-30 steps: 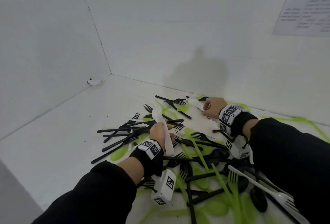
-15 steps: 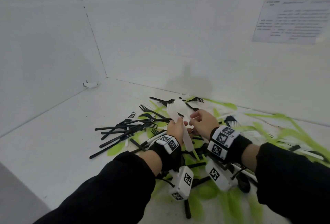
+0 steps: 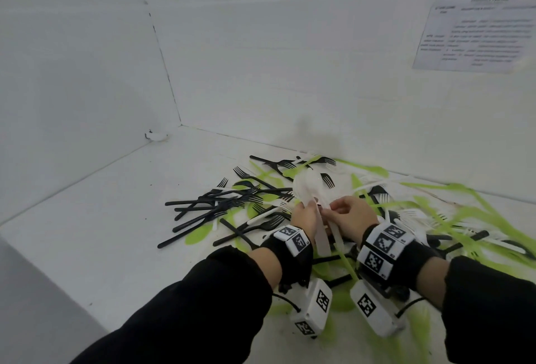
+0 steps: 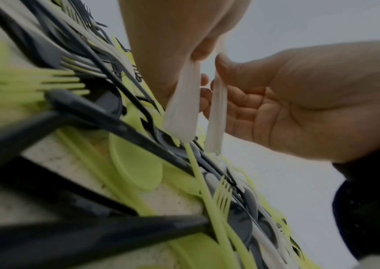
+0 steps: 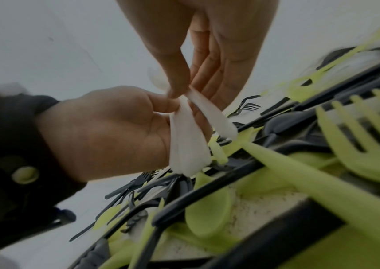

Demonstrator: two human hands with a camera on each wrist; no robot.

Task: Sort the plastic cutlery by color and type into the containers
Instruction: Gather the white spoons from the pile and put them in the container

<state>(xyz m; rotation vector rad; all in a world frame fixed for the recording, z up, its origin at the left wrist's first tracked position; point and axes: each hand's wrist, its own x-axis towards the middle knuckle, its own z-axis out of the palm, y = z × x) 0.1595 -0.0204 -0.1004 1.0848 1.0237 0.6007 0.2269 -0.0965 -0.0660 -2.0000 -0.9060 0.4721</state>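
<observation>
Cutlery (image 3: 261,207) of thin moulded plastic, black, lime green and white, lies heaped on the white table (image 3: 101,233). Just above the heap the left hand (image 3: 304,215) pinches a bundle of white spoons (image 3: 320,236) by their flat, tapering handles, bowls pointing away. Close beside it, the right hand (image 3: 353,215) pinches one more white spoon (image 4: 216,116) between thumb and fingers. Farther off, a printed sheet (image 3: 475,35) hangs on the wall, its text too blurred to read.
</observation>
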